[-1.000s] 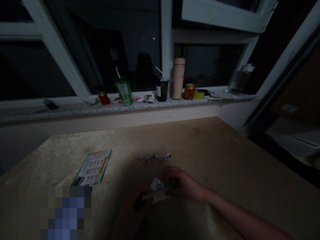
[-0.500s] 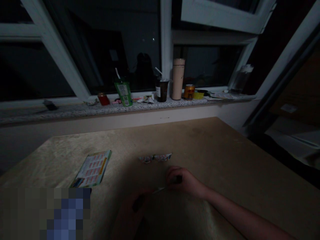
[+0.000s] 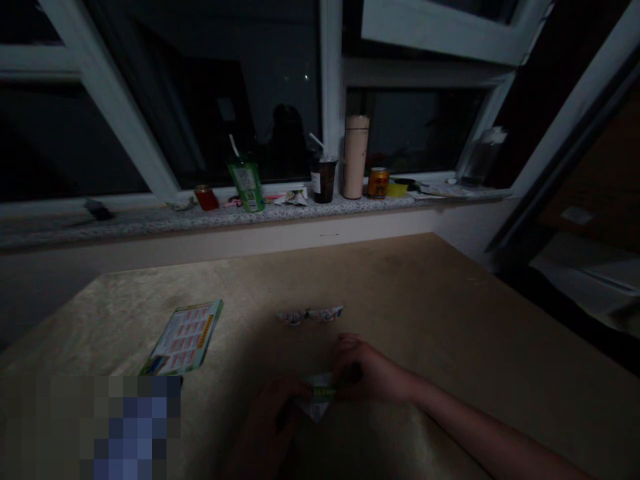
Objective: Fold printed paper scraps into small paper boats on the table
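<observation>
Both my hands pinch a small folded piece of printed paper [image 3: 319,395] just above the tan table [image 3: 425,300]. My left hand [image 3: 273,417] grips its left end from below, fingers closed. My right hand [image 3: 367,370] holds the right end, fingers curled over it. Two small folded paper pieces [image 3: 310,315] lie side by side on the table a little beyond my hands. The light is dim, so the fold's shape is unclear.
A printed leaflet [image 3: 185,337] lies on the table to the left. On the stone windowsill [image 3: 125,220] stand a green cup with a straw [image 3: 247,183], a dark cup [image 3: 324,177], a tall beige flask [image 3: 355,157], and two cans [image 3: 379,182].
The paper showed an upright white fold a second ago, then turned edge-on and thin. Now it is flatter again with a point hanging down. Both hands stayed in place.
</observation>
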Tool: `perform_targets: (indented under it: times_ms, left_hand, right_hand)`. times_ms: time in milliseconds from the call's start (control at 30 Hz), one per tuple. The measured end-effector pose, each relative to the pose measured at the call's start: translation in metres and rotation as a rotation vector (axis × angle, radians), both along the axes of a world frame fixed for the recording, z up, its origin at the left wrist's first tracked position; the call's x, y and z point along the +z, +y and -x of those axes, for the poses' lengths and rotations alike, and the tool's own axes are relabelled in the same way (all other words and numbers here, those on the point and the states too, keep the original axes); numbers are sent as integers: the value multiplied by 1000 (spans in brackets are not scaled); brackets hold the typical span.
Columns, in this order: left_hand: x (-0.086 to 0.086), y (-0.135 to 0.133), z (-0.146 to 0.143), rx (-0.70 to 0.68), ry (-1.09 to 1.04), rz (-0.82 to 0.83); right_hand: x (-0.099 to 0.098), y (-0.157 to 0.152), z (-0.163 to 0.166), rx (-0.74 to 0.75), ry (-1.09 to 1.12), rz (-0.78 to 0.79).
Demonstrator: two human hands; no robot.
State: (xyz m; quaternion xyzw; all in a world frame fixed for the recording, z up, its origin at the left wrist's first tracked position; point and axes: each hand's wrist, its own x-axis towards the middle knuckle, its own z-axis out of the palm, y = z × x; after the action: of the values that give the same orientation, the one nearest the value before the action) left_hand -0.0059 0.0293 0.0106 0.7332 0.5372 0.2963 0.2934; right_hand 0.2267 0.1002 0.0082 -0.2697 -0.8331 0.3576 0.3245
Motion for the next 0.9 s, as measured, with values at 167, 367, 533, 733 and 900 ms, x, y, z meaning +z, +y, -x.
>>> perform_targets:
  times_ms: [167,367,533,733,900]
  left_hand:
    - [6,-2,-1,-69,152,-51]
    - [4,-9,1,-154,323,-284]
    - [-3,-20,-4,-291,468,-471]
    - [-12,-22,-9,-429,647,-389]
    - [-11,-21,-11,-478,709,-262]
  right_hand:
    - [-1,0,-1,21,-70,-45]
    - [-3,1,-2,30,-77,-51]
    - [-3,1,-1,30,-66,-55]
    - [0,2,-2,31,-75,-31]
    - [3,2,-3,53,-89,8]
